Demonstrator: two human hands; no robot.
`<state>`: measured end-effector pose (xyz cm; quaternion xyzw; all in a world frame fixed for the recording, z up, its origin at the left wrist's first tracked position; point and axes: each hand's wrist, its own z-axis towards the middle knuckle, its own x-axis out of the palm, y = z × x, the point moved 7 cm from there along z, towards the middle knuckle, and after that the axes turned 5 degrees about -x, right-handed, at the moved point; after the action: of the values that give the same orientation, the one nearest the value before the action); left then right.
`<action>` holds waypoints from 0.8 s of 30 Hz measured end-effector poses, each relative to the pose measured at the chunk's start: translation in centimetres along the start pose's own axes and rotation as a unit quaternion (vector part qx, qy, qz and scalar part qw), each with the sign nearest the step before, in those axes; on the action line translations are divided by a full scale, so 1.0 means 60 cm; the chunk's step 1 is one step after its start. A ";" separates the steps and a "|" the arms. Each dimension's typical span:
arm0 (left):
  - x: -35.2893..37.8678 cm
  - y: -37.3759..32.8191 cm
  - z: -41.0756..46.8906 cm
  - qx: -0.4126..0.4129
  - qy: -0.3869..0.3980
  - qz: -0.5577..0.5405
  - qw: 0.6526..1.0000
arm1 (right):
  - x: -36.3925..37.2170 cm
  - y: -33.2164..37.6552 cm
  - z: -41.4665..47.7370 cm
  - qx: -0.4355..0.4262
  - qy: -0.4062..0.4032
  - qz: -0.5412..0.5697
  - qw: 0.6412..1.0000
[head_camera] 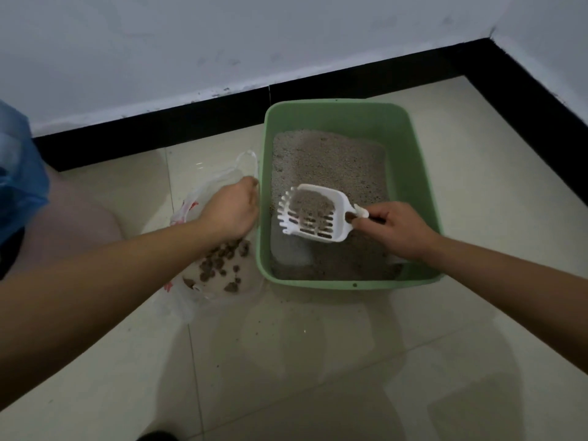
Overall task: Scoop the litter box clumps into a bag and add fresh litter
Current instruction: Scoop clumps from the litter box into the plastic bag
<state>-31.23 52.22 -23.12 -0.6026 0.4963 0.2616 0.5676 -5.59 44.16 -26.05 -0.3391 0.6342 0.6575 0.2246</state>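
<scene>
Nearest me is pale tiled floor (pixel 318 361), and both bare forearms reach out over it. At about 9 o'clock from the green litter box (pixel 318 285) a thin clear bag (pixel 186 308) lies open on the tiles with dark clumps (pixel 219 265) heaped inside. The left hand (pixel 234 208) is above them, fingers curled round the bag's upper edge, close against the box's left wall. The right hand (pixel 397 230), at 4 o'clock inside the box, has its fingers closed round the handle of a white slotted scoop (pixel 339 205). The scoop is over the middle of the box and holds grey litter. The rest of the litter (pixel 331 163) spreads toward 12 o'clock. Blue plastic (pixel 19 167) shows at far 9 o'clock. Beyond run a black skirting (pixel 191 116) and a white wall (pixel 254 36).
</scene>
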 end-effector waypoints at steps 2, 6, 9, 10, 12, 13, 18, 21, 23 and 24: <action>-0.041 0.000 -0.011 0.023 -0.067 0.031 0.997 | -0.013 0.002 0.001 0.012 -0.015 -0.013 1.000; -0.110 0.025 -0.041 0.055 -0.167 0.101 0.979 | -0.024 0.015 -0.005 0.015 -0.029 -0.033 0.999; -0.126 0.067 -0.060 0.000 -0.151 0.169 0.974 | -0.028 0.029 -0.008 0.012 -0.031 -0.062 0.998; -0.125 0.087 -0.064 -0.034 -0.128 0.186 0.974 | -0.030 0.035 -0.007 0.011 -0.032 -0.073 0.997; -0.116 0.127 -0.071 -0.097 -0.084 0.173 0.976 | -0.034 0.050 -0.004 -0.001 -0.028 -0.101 0.994; -0.113 0.140 -0.074 -0.113 -0.076 0.139 0.981 | -0.036 0.056 -0.005 -0.007 -0.034 -0.109 0.993; -0.127 0.152 -0.094 -0.111 -0.138 -0.009 0.984 | -0.002 0.079 -0.018 -0.049 -0.003 -0.185 0.981; -0.126 0.157 -0.102 -0.115 -0.156 -0.047 0.980 | 0.039 0.086 -0.031 -0.068 0.029 -0.214 0.974; -0.123 0.161 -0.104 -0.125 -0.156 -0.066 0.978 | 0.034 0.083 -0.032 -0.068 0.024 -0.212 0.975; -0.122 0.162 -0.105 -0.127 -0.154 -0.074 0.977 | 0.027 0.080 -0.032 -0.068 0.024 -0.213 0.974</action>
<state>-44.22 49.84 -19.45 -0.6570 0.3195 0.3696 0.5742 -9.86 41.59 -23.91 -0.4963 0.5062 0.6281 0.3207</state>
